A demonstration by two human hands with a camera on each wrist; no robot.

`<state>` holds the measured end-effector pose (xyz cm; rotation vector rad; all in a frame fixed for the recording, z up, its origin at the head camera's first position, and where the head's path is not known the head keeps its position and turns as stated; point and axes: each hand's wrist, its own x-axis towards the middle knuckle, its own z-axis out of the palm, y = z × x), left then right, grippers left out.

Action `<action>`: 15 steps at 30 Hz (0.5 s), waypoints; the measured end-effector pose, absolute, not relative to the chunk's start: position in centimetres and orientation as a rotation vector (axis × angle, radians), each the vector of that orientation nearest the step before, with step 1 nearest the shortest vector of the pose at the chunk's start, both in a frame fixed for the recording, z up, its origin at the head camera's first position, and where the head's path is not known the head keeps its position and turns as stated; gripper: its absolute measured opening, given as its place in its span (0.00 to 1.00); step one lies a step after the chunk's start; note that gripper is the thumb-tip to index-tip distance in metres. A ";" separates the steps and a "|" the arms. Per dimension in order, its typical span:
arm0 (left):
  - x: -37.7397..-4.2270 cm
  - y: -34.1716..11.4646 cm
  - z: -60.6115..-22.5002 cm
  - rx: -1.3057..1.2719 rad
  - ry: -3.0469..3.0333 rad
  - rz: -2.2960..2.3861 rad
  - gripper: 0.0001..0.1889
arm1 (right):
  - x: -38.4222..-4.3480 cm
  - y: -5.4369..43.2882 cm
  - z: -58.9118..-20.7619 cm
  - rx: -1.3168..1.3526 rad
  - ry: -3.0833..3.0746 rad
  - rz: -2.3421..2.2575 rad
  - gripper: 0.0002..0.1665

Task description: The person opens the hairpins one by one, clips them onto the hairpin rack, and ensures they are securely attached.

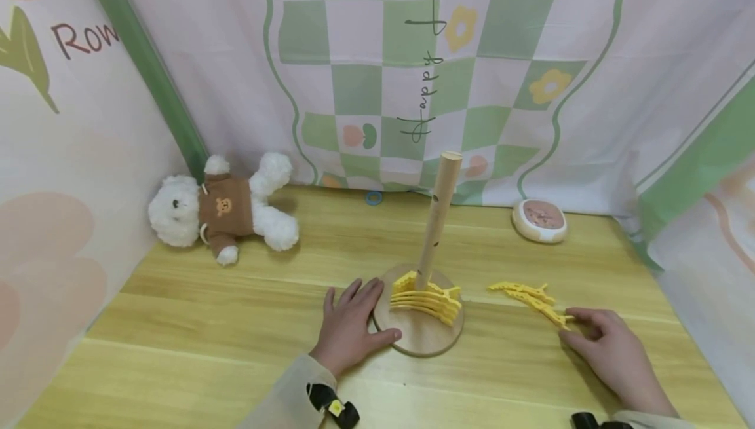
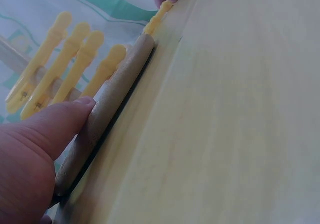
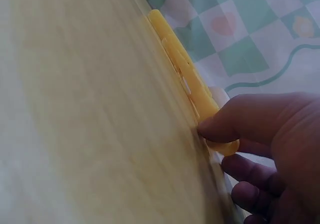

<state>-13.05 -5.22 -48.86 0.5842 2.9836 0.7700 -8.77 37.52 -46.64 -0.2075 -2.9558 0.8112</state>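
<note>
Tabletop arrangement with two bare hands, seen from the head and both wrists. A checked, flower-printed cloth (image 1: 354, 88) hangs behind the wooden table (image 1: 236, 331). At the table's far left lies a white stuffed toy (image 1: 231, 206) in a brown top. A wooden stand (image 1: 438, 219), an upright rod on a round base, occupies the centre. The left hand (image 1: 352, 331) rests on the base, its fingers extended and spread along the left rim, its thumb on the near edge. The right hand (image 1: 616, 347), right of the stand, pinches between thumb and fingers the near end of a yellow clip (image 1: 539, 308). A white rounded device (image 1: 539, 221) sits near the back edge. Stacked clips (image 1: 421, 300) lie over the base at the rod's foot. A second loose clip (image 1: 516, 286) lies against the pinched one. A small blue ring (image 1: 373, 198) lies by the cloth.
</note>
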 end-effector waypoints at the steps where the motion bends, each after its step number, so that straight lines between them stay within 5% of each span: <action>1: -13.1 -5.2 -48.9 0.584 2.986 0.768 0.50 | -8.7 37.5 -46.6 -0.221 -2.955 0.817 0.33; 15: -13.0 -5.2 -49.0 0.597 3.000 0.771 0.50 | -8.5 36.4 -46.2 -0.211 -2.785 0.928 0.29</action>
